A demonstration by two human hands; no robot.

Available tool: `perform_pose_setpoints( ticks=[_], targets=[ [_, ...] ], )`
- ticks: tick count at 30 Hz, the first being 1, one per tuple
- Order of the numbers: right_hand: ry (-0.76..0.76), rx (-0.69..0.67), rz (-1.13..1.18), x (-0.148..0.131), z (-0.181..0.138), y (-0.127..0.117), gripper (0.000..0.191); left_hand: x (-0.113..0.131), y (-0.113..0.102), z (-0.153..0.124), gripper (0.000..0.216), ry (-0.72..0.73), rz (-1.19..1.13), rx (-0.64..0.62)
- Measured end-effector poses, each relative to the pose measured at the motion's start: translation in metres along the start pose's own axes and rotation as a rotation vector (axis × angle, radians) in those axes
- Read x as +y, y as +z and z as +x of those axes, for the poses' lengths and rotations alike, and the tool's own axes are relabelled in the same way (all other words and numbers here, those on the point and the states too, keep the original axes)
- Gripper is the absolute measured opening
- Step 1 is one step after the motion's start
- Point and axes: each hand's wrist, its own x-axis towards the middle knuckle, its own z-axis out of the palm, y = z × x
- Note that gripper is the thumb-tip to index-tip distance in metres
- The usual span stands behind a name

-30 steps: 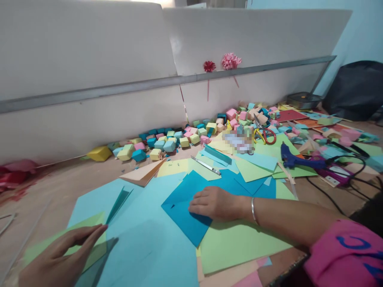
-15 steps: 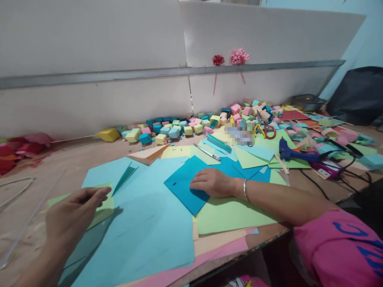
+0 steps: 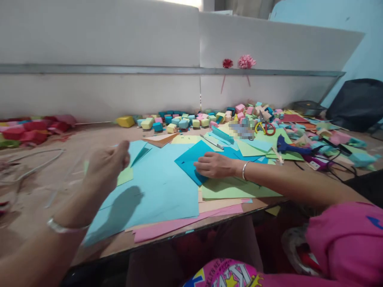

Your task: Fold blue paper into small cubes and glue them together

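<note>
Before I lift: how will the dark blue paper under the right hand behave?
The dark blue paper looks thin, so probably light and bendy. It overlaps the light blue sheet, so may slide. Pushed against the resting right hand, it may buckle.

Left hand point(image 3: 109, 165) raised above bench point(image 3: 95, 137), fingers curled in, thumb uppermost. Right hand point(image 3: 213, 165) palm down, fingers slightly bent; right forearm point(image 3: 281, 180) crosses front edge.

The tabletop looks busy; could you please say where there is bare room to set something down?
A bare patch of tabletop lies beyond the left hand, between the red paper pieces, the yellow box and the light-blue sheet. It's crowded around the right hand, on the dark-blue sheet, and farther right, by scissors and glue gun.
</note>
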Motion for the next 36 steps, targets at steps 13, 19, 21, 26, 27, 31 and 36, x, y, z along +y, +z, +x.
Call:
perform_pose_setpoints(
  ticks=[13, 19, 21, 26, 27, 31, 36],
  targets=[
    [0.870, 0.532, 1.867, -0.028, 0.033, 0.006, 0.045, 0.012, 0.078, -0.023, 0.026, 0.337, -0.122, -0.323],
    [0.833, 0.452, 1.881, -0.039, 0.029, 0.005, 0.052, 0.017, 0.086, -0.045, 0.024, 0.474, 0.003, -0.270],
    [0.776, 0.394, 1.866, -0.040, 0.027, 0.007, 0.052, 0.020, 0.082, -0.058, 0.019, 0.506, -0.008, -0.256],
    [0.433, 0.089, 1.944, -0.045, 0.018, 0.007, 0.047, 0.022, 0.063, -0.108, 0.011, 0.755, 0.001, -0.137],
    [0.364, 0.029, 1.955, -0.047, 0.018, 0.004, 0.047, 0.022, 0.059, -0.119, 0.012, 0.807, 0.006, -0.097],
    [0.141, -0.156, 1.932, -0.059, 0.026, -0.025, 0.046, 0.019, 0.043, -0.160, 0.021, 0.900, -0.055, 0.043],
    [-0.018, -0.373, 1.824, -0.096, 0.034, -0.068, 0.052, 0.015, 0.014, -0.204, 0.037, 0.844, -0.320, -0.155]
  ],
)
